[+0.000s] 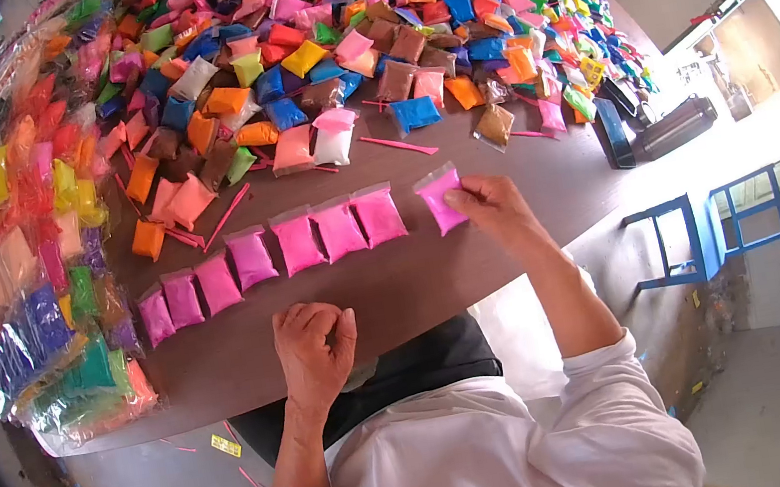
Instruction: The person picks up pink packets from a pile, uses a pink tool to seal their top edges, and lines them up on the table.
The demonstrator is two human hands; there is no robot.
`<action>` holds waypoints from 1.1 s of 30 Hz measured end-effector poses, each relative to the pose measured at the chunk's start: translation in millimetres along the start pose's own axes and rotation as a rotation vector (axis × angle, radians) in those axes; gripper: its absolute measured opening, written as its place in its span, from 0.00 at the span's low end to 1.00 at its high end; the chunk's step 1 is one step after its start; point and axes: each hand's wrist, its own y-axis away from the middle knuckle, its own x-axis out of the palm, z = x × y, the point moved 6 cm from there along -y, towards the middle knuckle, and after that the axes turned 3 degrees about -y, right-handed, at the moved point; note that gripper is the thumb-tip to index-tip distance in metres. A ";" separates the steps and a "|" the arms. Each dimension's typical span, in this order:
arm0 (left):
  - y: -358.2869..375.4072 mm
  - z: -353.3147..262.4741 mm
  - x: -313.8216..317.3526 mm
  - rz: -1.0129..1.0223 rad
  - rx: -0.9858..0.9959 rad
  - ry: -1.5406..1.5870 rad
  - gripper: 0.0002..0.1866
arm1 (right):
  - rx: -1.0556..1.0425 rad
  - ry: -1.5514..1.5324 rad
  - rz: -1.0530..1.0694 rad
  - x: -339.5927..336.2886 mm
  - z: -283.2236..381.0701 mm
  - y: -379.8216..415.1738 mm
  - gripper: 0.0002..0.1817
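My right hand (499, 215) pinches the edge of a small magenta clay-like packet (441, 198) between thumb and fingers, at the right end of a row. Leftward from it, several pink and magenta packets (338, 228) lie side by side in clear pouches, their top edges pointing away from me. Close to the table's front edge, my left hand (315, 347) is curled into a loose fist below the row, with no object showing in it. It touches none of the packets.
A large heap of multicoloured packets (302, 60) covers the far side of the brown table (318, 300). Bundled packets in clear bags (43, 285) stand at left. Pink plastic sticks (401, 146) lie before the heap. A dark flask (680, 127) is at right, beyond it a blue stool (706, 234).
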 end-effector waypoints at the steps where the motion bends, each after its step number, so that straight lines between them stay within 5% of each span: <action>1: 1.0 -0.2 -0.2 0.002 0.001 0.001 0.07 | 0.004 0.031 -0.002 4.6 1.6 2.4 0.19; 5: 1.7 -0.5 -1.7 -0.019 0.019 0.008 0.07 | -0.176 0.229 -0.177 18.9 -3.9 -7.8 0.17; 14: 3.0 -2.6 0.0 -0.037 0.032 -0.010 0.08 | -0.195 0.356 -0.378 19.4 21.2 6.6 0.08; 23: 2.0 -4.0 3.2 0.020 0.030 -0.027 0.06 | -0.398 0.325 -0.166 18.3 13.4 5.0 0.09; 26: 1.6 -4.8 3.2 0.004 0.050 -0.037 0.06 | -0.268 0.268 -0.389 -15.8 -8.0 -5.5 0.09; 30: 3.3 -4.9 4.4 0.015 0.026 -0.069 0.07 | -0.397 0.431 -0.871 -103.0 -13.7 -18.3 0.10; 33: 2.3 -4.5 5.5 0.029 0.025 -0.070 0.06 | -0.263 0.627 -0.839 -150.6 -39.6 -47.6 0.15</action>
